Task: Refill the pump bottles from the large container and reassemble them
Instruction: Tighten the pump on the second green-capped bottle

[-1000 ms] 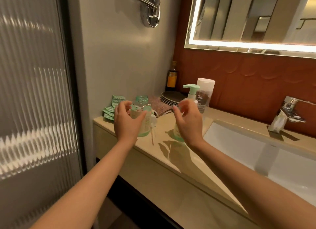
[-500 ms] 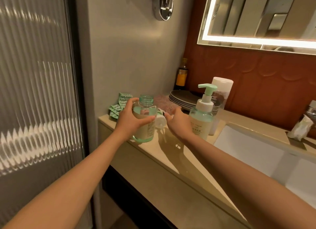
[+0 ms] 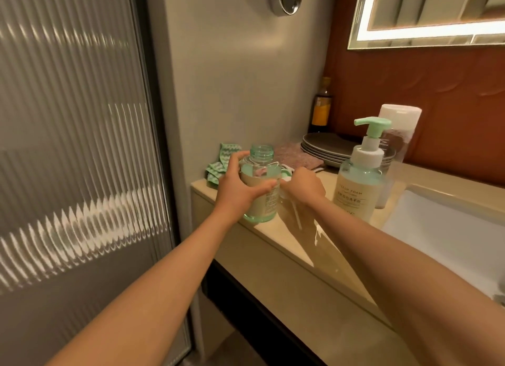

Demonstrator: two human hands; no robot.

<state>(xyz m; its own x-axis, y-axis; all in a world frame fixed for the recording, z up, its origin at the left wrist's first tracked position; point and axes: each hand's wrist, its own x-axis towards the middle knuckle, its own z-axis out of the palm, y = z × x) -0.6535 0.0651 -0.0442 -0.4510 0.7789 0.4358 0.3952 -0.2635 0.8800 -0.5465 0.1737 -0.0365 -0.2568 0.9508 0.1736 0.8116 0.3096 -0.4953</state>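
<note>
**Inspector:** Report from the near edge outward. What holds what, and why?

**Operator:** Nearest on my feed is the beige stone counter (image 3: pixel 300 245). At its left end the left hand (image 3: pixel 235 190) wraps the open-necked translucent green plastic bottle (image 3: pixel 261 153), with the thumb across the label. It holds the bottle upright, which I take as steadying the neck. Just beside it the right hand (image 3: pixel 303 186) is closed over the loose white pump head (image 3: pixel 285 174). The thin clear dip tube (image 3: pixel 296 215) points back toward me along the counter. The fingertips are hidden.

**Inspector:** Stage?

**Operator:** I judge it to be refitting: tube into the neck, then screw down. Further right stands the assembled green-pump soap bottle (image 3: pixel 358 190), apart from the work. Behind it are stacked grey plates (image 3: pixel 325 147) and a tall white-lidded container (image 3: pixel 399 125).
</note>
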